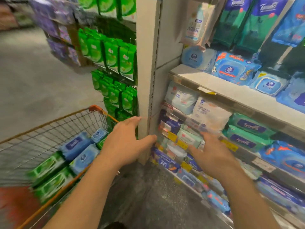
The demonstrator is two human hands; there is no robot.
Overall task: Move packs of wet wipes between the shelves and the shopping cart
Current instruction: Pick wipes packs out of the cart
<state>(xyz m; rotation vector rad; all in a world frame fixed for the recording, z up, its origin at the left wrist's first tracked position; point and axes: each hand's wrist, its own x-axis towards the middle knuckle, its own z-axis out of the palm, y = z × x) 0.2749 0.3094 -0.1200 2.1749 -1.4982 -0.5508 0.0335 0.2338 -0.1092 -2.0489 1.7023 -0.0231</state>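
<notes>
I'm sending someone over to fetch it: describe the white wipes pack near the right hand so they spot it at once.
Start at the white shelf upright beside the shopping cart, then go right along the shelf level just under the top board. The white wipes pack stands there, above the right hand. It is plain white with blue lettering, between a pale blue pack and green packs.

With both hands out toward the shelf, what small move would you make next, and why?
Probably reach the right hand a little further to the white pack just beyond its fingers. Both hands look open and hold nothing, the left hand is by the post, and the cart already holds packs.
</notes>
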